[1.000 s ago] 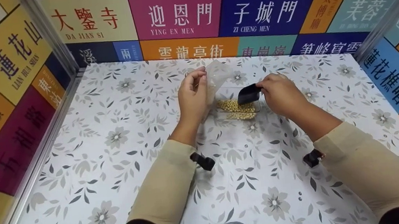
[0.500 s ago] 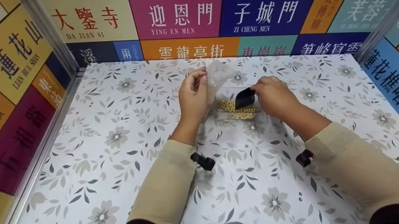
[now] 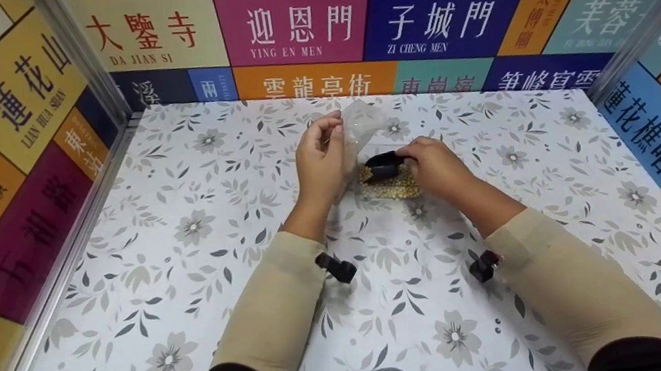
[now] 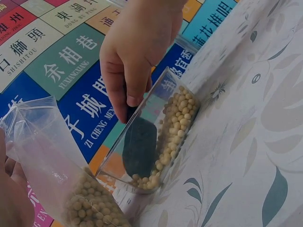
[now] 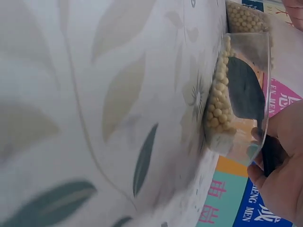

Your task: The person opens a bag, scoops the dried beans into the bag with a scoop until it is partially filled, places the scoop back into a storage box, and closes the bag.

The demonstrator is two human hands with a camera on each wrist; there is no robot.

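My left hand point(image 3: 319, 158) holds the top of a clear plastic bag point(image 3: 364, 119) upright. Soybeans fill the bag's lower part in the left wrist view. Right beside the bag stands a clear rectangular box point(image 5: 248, 45), with a layer of pale yellow soybeans point(image 4: 177, 116) across its bottom. My right hand point(image 3: 445, 166) grips the handle of a black scoop point(image 3: 384, 167). The scoop's blade point(image 4: 139, 146) is down inside the box, close to the beans. Whether beans lie in the scoop cannot be seen.
A white tablecloth with grey flowers and leaves point(image 3: 209, 326) covers the table. Panels with coloured lettered blocks point(image 3: 295, 23) rise behind it and at both sides. A metal edge strip point(image 3: 58, 282) runs along the left side.
My right hand has moved left and slightly nearer me, bringing the scoop from the box's right side down over the beans towards the bag. The left hand and bag stay in place.
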